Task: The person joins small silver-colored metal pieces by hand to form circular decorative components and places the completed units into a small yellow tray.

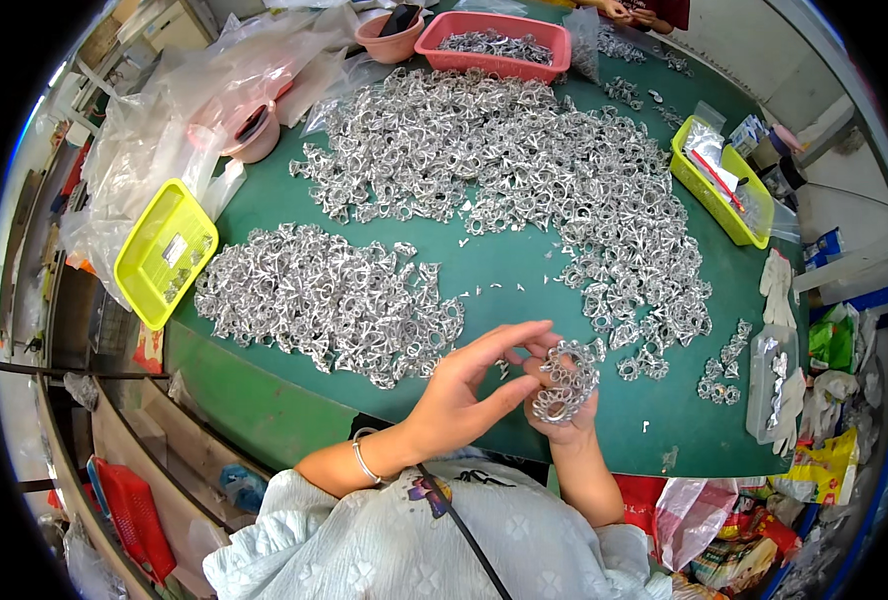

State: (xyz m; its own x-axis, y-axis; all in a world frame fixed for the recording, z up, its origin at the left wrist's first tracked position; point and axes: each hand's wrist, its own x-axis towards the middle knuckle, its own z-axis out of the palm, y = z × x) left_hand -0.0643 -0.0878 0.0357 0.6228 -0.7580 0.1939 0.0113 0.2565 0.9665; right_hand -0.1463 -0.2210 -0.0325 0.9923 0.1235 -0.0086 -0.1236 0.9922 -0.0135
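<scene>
Head view: my right hand [564,405] gripped a cluster of silver metal rings [567,380] above the near tabletop [524,270]; my open left hand [469,385] touched it, apparently gathering; adding another piece needs care.

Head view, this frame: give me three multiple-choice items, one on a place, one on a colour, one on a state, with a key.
1. Where is the pink tray of metal parts?
A. far edge of the table
B. on the floor
C. in the person's lap

2. What colour is the table top?
A. white
B. green
C. black

3. What is the right hand doing?
A. lying flat and empty
B. holding a cluster of silver metal rings
C. gripping a yellow basket

Key: 1 A, the tray sits at the table's far side; 2 B, green shows between the silver piles; 3 B, the rings sit in its fingers, the left hand touching them.
</scene>
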